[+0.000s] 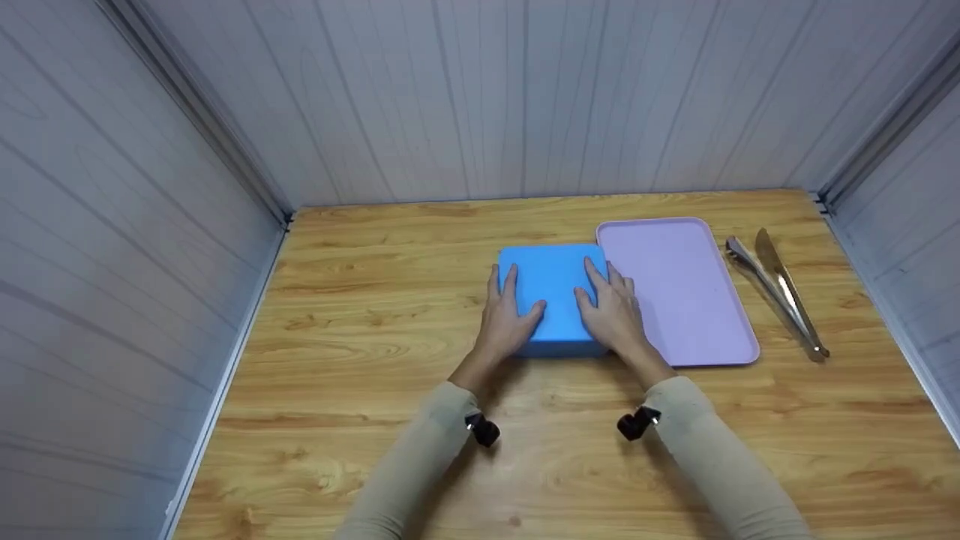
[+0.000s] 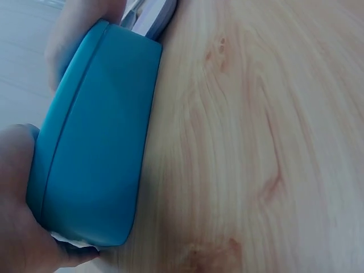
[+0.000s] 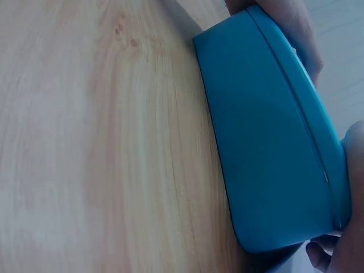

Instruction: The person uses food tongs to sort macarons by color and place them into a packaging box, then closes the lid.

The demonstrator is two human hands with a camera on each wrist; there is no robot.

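A blue lidded box (image 1: 551,281) sits in the middle of the wooden table (image 1: 375,337). My left hand (image 1: 508,319) lies on the left part of its lid with the fingers stretched forward and the thumb pointing inward. My right hand (image 1: 613,311) lies the same way on the right part of the lid. In the left wrist view the box's front wall (image 2: 96,142) fills the left half, with my left palm (image 2: 17,227) at its near corner. In the right wrist view the box's wall (image 3: 273,142) is on the right, with my right hand (image 3: 347,250) at the lid's edge.
A lilac tray (image 1: 679,292) lies right beside the box, touching or nearly touching it. Metal tongs (image 1: 780,292) lie to the right of the tray. Grey panel walls enclose the table on the left, back and right.
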